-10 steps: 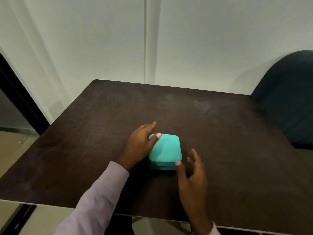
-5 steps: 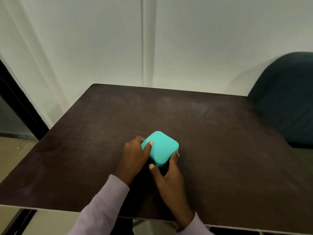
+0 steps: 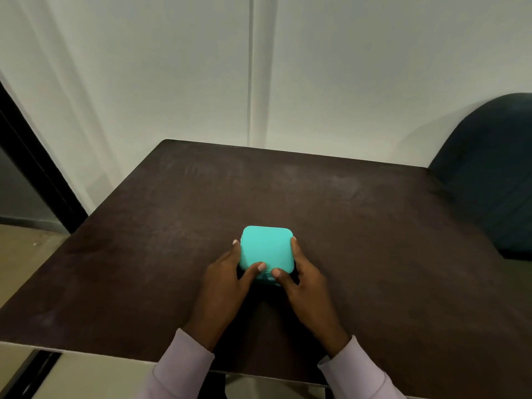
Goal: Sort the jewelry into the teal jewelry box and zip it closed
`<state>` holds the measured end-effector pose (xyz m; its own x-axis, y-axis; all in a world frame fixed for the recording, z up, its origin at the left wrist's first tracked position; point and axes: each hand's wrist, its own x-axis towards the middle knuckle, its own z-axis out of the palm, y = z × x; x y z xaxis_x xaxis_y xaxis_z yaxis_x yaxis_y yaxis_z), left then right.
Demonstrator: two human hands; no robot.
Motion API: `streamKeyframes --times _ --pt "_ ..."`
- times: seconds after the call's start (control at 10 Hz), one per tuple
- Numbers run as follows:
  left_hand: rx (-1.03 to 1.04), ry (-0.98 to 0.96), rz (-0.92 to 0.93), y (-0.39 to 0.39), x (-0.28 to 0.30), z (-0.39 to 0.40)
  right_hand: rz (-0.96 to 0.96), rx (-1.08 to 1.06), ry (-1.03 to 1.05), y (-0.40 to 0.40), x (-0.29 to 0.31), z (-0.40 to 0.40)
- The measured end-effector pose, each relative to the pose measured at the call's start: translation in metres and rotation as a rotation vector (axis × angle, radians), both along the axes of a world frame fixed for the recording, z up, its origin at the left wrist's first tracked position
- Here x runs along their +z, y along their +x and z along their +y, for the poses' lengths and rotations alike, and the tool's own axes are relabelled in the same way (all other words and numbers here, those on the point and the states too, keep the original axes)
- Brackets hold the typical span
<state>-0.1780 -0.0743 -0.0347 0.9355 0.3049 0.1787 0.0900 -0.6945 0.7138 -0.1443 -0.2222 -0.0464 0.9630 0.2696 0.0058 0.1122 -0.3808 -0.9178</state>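
The near side wall of the teal jewelry box (image 3: 266,250) is mostly hidden behind two thumbs, and whether its zipper is drawn shut cannot be made out there. The fingers of both hands disappear behind the box's side walls, with only a fingertip showing at each far corner. A dark blue chair (image 3: 489,168) is cut off by the right edge of the view, and both pale lilac sleeves (image 3: 184,367) run out of the bottom edge.

The box is a small, square case with rounded corners and a smooth, plain lid, lying closed and flat. It sits on the dark brown table (image 3: 359,226), slightly toward the near edge and roughly centered left to right.

The left hand (image 3: 227,280) wraps the box's left side, thumb laid over the near left corner of the lid. The right hand (image 3: 306,283) clasps the right side, its thumb pressed to the near edge just beside the left thumb, the two thumb tips almost touching. The box is held snugly between both hands, each curled round it. A pale wall (image 3: 172,82) rises behind the table.
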Motion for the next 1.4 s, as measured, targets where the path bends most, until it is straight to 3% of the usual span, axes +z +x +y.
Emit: streamKeyframes --times 0.3,0.6,0.8,1.3,1.4 --pt "-0.064 -0.01 0.173 0.033 0.009 0.022 -0.084 0.062 -0.102 0.037 0.005 0.021" --pt "-0.09 0.177 0.311 0.112 0.026 0.071 -0.094 0.135 -0.188 0.117 0.014 0.072" --pt "-0.09 0.109 0.389 0.171 0.045 0.105 -0.029 0.119 -0.151 0.17 0.024 0.112" --pt "-0.07 0.121 0.435 0.203 0.045 0.117 -0.011 0.201 -0.136 0.2 0.02 0.119" --pt "-0.011 0.234 0.399 0.2 0.044 0.118 -0.024 0.221 -0.151 0.195 0.021 0.103"
